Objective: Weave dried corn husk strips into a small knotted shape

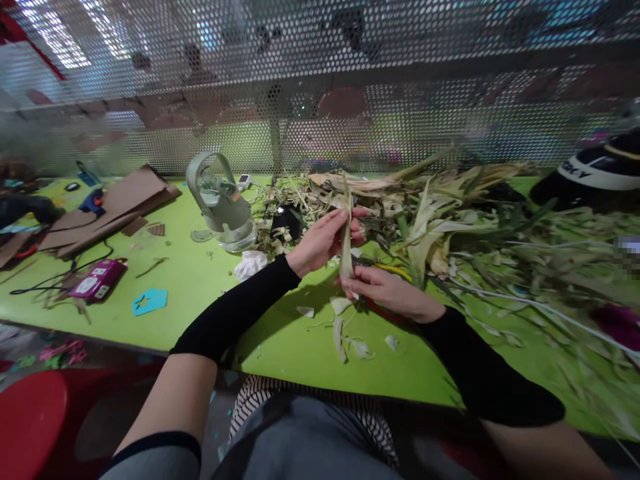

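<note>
- one husk strip (346, 250), pale and narrow; held upright between the two hands above the worktop (295, 357), near its front edge.
- left hand (325, 240): grip clamped on the husk strip along its upper part, thumb on the near side.
- right hand (387, 290): grip clamped on the lower end of the same strip, thumb and fingers together.
- black sleeves (240, 310), a pair, one on each forearm.
- loose husk scraps (339, 340), several, lying on the worktop just below and in front of the hands.
- yellow handle (397, 271), partly hidden behind the right hand; the tool it belongs to cannot be told.
- husk heap (433, 233), dry leaves and shreds, spread behind the hands and to the right.
- white cable (545, 304), running across the shreds at the right.
- black bag-like item (593, 177), with a white lettered band, at the far right.
- bottle (227, 210), pale green with a loop handle and clear base, standing left of the heap.
- crumpled tissue (251, 265), white, just in front of the bottle.
- blue card (150, 302), with a star shape on it, flat on the worktop.
- purple box (100, 279), left of the card.
- brown cardboard (123, 207), folded sheets, behind the box.
- metal screen (270, 127), perforated, upright along the back.
- red stool (33, 420), at lower left.
</note>
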`<state>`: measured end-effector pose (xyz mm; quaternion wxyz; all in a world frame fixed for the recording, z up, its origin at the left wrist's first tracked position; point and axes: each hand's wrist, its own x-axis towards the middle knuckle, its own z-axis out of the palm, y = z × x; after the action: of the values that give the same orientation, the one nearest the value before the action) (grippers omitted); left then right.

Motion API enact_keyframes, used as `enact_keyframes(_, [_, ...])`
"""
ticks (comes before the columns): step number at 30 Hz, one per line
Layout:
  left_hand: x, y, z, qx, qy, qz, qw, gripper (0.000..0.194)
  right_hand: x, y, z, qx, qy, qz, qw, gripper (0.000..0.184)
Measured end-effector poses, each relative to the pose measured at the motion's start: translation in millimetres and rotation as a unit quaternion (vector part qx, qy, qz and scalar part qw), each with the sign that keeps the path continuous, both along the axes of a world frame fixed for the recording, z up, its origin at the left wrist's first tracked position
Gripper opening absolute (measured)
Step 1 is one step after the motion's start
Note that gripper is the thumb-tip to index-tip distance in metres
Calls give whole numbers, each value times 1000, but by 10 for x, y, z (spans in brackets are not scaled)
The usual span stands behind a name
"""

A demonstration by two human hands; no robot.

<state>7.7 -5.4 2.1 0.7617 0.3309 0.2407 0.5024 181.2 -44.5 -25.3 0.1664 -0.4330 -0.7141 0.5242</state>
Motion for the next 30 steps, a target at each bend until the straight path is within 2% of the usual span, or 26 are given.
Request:
enact_keyframes(3, [-5, -25, 36, 16, 1, 13, 1000, 31, 15, 7, -8, 5, -11, 18, 1000, 54])
enact_keyframes(5, [-3, -46, 51, 28, 47, 28, 998, 31, 39, 27, 0, 29, -8, -9, 1000, 51])
enact_keyframes(7, [10, -69, 48, 61, 132, 28, 989, 31, 69, 52, 20, 101, 14, -110, 989, 50])
enact_keyframes(10, [51, -98, -6, 139, 280, -9, 950, 33, 105, 76, 53, 232, 77, -287, 926, 48])
enact_keyframes(12, [86, -113, -68, 184, 352, -32, 917, 35, 109, 74, 62, 277, 106, -331, 896, 46])
enact_keyframes(17, [137, -142, -185, 255, 432, -34, 864, 34, 100, 74, 21, 315, 92, -326, 886, 37])
enact_keyframes(24, [100, -146, -215, 309, 477, -43, 822, 31, 141, 156, -61, 291, 118, -314, 896, 25])
enact_keyframes(28, [89, -129, -254, 344, 493, -55, 797, 30, 148, 191, -109, 293, 137, -302, 897, 25])
enact_keyframes(30, [85, -118, -258, 343, 501, -62, 792, 29, 164, 203, -122, 286, 135, -317, 894, 33])
